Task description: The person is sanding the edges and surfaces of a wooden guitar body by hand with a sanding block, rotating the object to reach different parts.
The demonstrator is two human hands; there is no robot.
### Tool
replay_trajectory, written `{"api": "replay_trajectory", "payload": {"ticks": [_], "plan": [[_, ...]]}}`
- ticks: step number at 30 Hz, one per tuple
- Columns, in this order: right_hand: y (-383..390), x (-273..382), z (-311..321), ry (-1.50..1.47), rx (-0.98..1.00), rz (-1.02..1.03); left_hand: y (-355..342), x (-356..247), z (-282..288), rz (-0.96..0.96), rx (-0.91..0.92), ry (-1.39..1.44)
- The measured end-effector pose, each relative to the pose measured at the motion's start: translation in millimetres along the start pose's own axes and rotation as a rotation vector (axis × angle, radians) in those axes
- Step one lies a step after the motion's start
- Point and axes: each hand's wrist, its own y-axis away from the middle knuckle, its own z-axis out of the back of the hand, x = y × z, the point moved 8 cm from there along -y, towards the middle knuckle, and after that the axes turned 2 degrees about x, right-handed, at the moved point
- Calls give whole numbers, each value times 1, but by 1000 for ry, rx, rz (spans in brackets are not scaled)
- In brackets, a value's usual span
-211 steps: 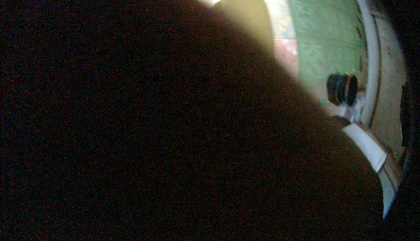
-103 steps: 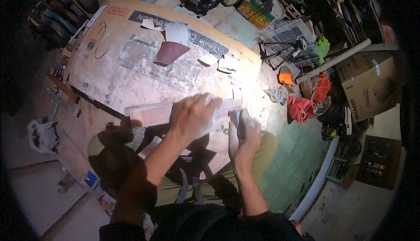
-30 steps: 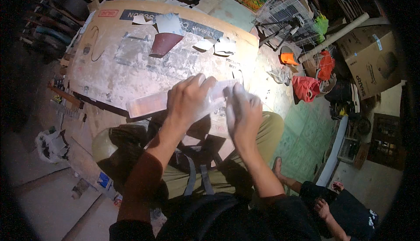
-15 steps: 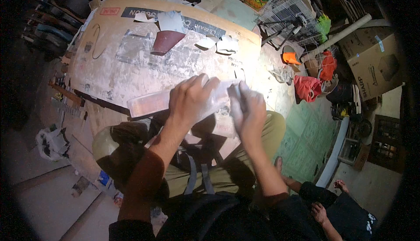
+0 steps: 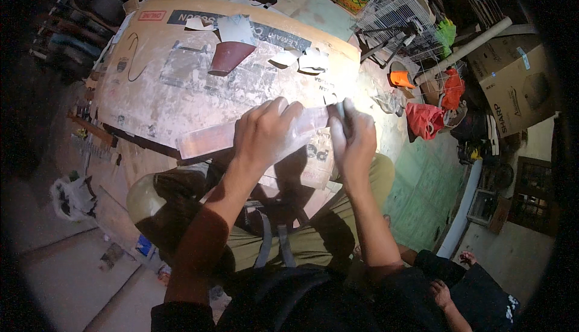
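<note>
My left hand [image 5: 264, 132] is closed over the middle of a long, flat, pale pinkish bar [image 5: 208, 141], which slants up to the right above the cardboard. At its right end, the closed fingers of my right hand [image 5: 356, 132] pinch a small dark piece [image 5: 333, 112] against or just beside the bar; the fingers cover most of it. Pale dust coats the fingers of both hands. Beyond them a curled dark red sheet [image 5: 231, 58] with a whitish back, looking like sandpaper, lies among torn white scraps [image 5: 313, 61].
Dusty flattened cardboard [image 5: 151, 100] spreads before my knees. A wire rack [image 5: 401, 21], red bags [image 5: 424, 121] and a large carton [image 5: 522, 85] stand to the right. Another person's hand [image 5: 441, 293] shows at lower right. Crumpled plastic [image 5: 73, 198] lies at left.
My right hand has moved a little to the right and up, baring more of the bar's right end. The left hand keeps its hold almost in place.
</note>
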Motion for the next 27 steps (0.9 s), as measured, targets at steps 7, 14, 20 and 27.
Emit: {"api": "replay_trajectory", "payload": {"ticks": [7,14,20,27], "plan": [[0,-7,2,-7,-25,-88,7,1,-5,-4,11,30],[1,-12,5,20,-89,-48,3,-2,-12,-13,43,-16],[26,-35,14,-473,101,-373,-1,3,8,-61,22,117],[51,-58,32,-602,-111,-440,-9,21,0,194,225,-11]]}}
